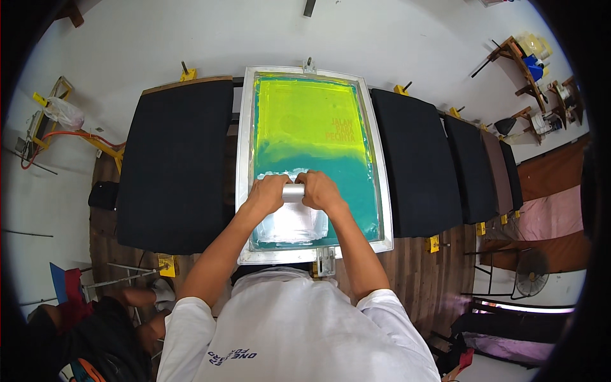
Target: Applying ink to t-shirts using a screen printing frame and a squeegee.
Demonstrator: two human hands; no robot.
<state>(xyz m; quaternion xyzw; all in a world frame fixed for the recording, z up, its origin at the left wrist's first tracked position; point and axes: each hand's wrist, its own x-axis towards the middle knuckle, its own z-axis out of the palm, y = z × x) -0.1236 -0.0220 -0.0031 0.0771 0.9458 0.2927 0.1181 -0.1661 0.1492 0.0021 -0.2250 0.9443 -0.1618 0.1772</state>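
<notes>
Both my hands grip a silver squeegee (293, 192) that lies crosswise over a screen printing frame. My left hand (267, 193) closes round its left part, and my right hand (320, 190) round its right part; a short stretch of metal shows between them. The screen frame (380, 153) has a pale metal rim. Its mesh (305, 105) is yellow-green in the far half and teal in the near half. White ink (286, 229) covers the mesh around and below my hands. The squeegee's lower edge is hidden.
Black fabric-covered boards (175, 165) stand left of the frame, with more black boards (417, 159) in a row to its right. Metal clamps (325, 261) hold the frame. A seated person (108, 331) is at lower left. A fan (532, 272) stands at right, below wall shelves (519, 70).
</notes>
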